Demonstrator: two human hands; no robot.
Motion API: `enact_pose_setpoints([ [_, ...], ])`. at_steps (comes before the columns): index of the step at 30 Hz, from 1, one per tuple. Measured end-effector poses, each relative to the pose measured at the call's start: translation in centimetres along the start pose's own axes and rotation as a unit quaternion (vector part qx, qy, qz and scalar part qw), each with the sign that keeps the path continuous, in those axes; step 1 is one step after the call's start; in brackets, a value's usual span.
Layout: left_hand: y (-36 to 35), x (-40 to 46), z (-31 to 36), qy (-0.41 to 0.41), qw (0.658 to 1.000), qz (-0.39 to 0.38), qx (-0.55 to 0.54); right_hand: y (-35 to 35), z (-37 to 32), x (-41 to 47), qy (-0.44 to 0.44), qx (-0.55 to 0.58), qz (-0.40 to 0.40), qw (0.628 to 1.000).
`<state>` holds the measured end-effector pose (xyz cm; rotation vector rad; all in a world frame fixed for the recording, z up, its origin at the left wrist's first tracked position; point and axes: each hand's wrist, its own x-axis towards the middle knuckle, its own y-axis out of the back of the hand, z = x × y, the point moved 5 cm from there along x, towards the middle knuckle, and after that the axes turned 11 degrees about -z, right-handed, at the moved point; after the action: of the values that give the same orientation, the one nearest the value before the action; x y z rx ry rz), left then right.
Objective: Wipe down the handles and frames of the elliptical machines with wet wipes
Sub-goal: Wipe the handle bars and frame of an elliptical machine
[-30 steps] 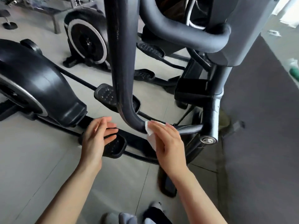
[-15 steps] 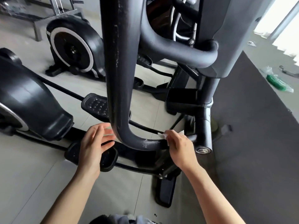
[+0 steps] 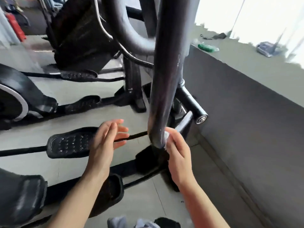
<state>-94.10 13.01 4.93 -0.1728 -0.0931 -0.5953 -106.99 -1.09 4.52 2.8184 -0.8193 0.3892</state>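
Pinching a small bunched wet wipe (image 3: 166, 135), the fingers (image 3: 172, 140) of the right hand (image 3: 178, 155) press it against the lower bend of the thick dark handle bar (image 3: 164, 79), which rises from there up through the middle of the view and hides much of the machine frame behind it. Most of the wipe is covered by the hand, so only a white edge shows against the bar. The left hand (image 3: 105, 142) hangs apart to the left, holding nothing, its fingers straight and loosely spread above a black studded pedal (image 3: 69, 143) and the thin rail running from it. Another pedal (image 3: 110, 191) lies under the left forearm. To the right of the bar a short black tube with a shiny end cap (image 3: 201, 119) sticks out near a dark grey mat (image 3: 246, 129). Further left stands a flywheel housing (image 3: 18, 94) with a pale ring, and behind it a second elliptical machine (image 3: 79, 37), motion-blurred. On the far floor by the bright window lies something green (image 3: 206, 47), perhaps a bag.
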Motion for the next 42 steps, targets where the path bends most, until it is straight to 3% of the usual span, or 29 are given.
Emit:
enact_pose_setpoints([
  [4,-0.8,0.0,2.1,-0.024,0.988,-0.147,0.034,-2.1,-1.7,-1.3,-0.023,0.06,0.121,0.991],
  [8,-2.4,-0.2,4.1,-0.029,0.974,-0.226,0.003,-3.7,-5.1,-2.0,-0.034,0.114,0.198,0.973],
  [13,-2.7,-0.4,5.7,-0.033,0.969,-0.24,-0.05,-4.7,-10.0,-1.6,-0.033,0.17,0.233,0.957],
  [17,-2.2,0.1,6.4,-0.033,0.968,-0.233,-0.084,-4.3,-12.9,-2.1,0.01,0.234,0.276,0.932],
  [20,-1.9,0.4,6.6,-0.052,0.968,-0.223,-0.103,-3.6,-15.3,-2.7,0.064,0.222,0.33,0.915],
  [22,-2.0,0.4,6.6,-0.05,0.967,-0.219,-0.117,-3.6,-17.5,-2.3,0.147,0.125,0.35,0.917],
  [24,-2.3,0.5,6.7,-0.051,0.966,-0.221,-0.124,-4.2,-20.3,-1.8,0.271,-0.103,0.353,0.89],
  [26,-2.5,0.6,7.2,-0.059,0.965,-0.223,-0.125,-5.2,-21.5,-1.0,0.371,-0.373,0.276,0.804],
  [28,-2.4,1.1,7.9,-0.076,0.964,-0.222,-0.12,-5.4,-21.5,0.6,0.405,-0.577,0.175,0.688],
  [29,-2.4,1.3,8.2,-0.083,0.964,-0.223,-0.117,-4.9,-21.4,1.4,0.409,-0.627,0.148,0.646],
  [31,-2.1,1.4,8.5,-0.088,0.964,-0.223,-0.114,-3.6,-21.1,2.0,0.408,-0.661,0.127,0.617],
  [35,-1.2,1.3,8.0,-0.077,0.968,-0.21,-0.115,-3.1,-17.0,0.1,0.369,-0.661,0.085,0.648],
  [39,-0.7,0.6,6.9,-0.059,0.97,-0.211,-0.103,-4.5,-9.6,-3.0,0.308,-0.621,0.025,0.72],
  [42,-0.5,-0.1,5.6,-0.043,0.97,-0.226,-0.08,-5.0,-5.5,-6.0,0.254,-0.546,0.058,0.797],
])
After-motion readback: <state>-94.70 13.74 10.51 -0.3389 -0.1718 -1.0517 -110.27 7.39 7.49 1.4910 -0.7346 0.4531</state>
